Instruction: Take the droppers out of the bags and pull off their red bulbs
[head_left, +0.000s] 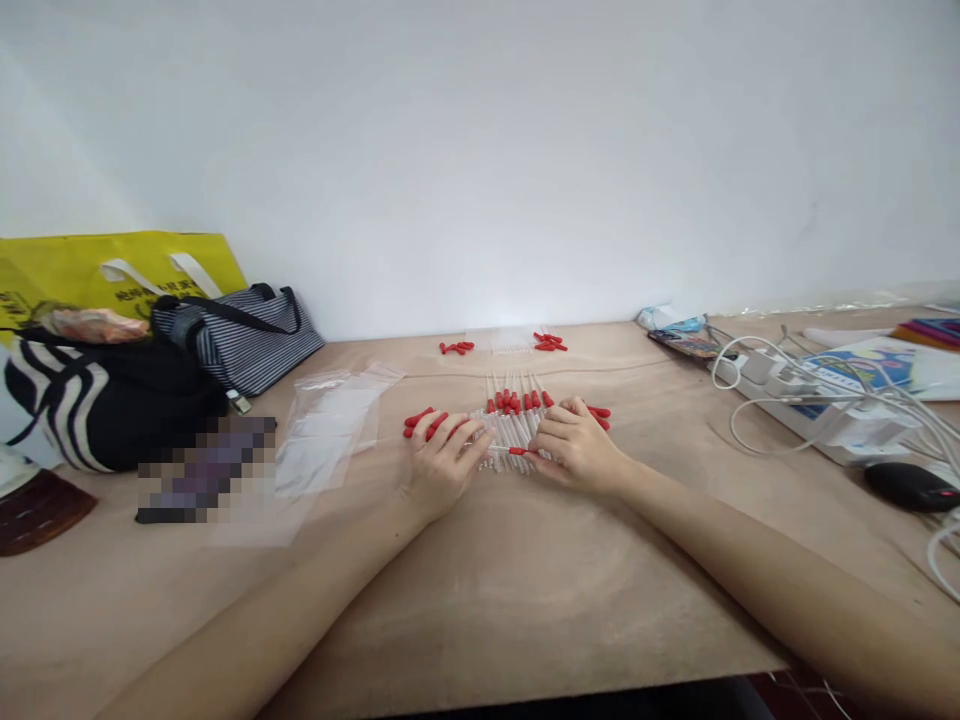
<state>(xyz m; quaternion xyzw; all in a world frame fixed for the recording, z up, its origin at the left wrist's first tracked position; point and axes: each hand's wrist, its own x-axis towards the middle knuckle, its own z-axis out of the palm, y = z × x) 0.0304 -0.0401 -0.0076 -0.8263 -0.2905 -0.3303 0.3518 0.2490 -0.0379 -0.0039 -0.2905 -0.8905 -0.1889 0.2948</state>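
Observation:
Over the middle of the table, my left hand is closed, its fingertips pinching the thin clear tube of a glass dropper. The dropper lies level between both hands, and its red rubber bulb points to my right hand, whose fingers are closed on that end. Below and behind them are several clear glass tubes laid side by side. Finished-looking droppers with red bulbs lie just beyond. Loose red bulbs sit by my left fingers, and more red bulbs are partly hidden behind my right hand.
Near the wall are more red bulbs and red-tipped droppers. Clear plastic bags lie left, beside a blurred-out dark object, a striped bag and a black bag. Right are a power strip, cables and a mouse.

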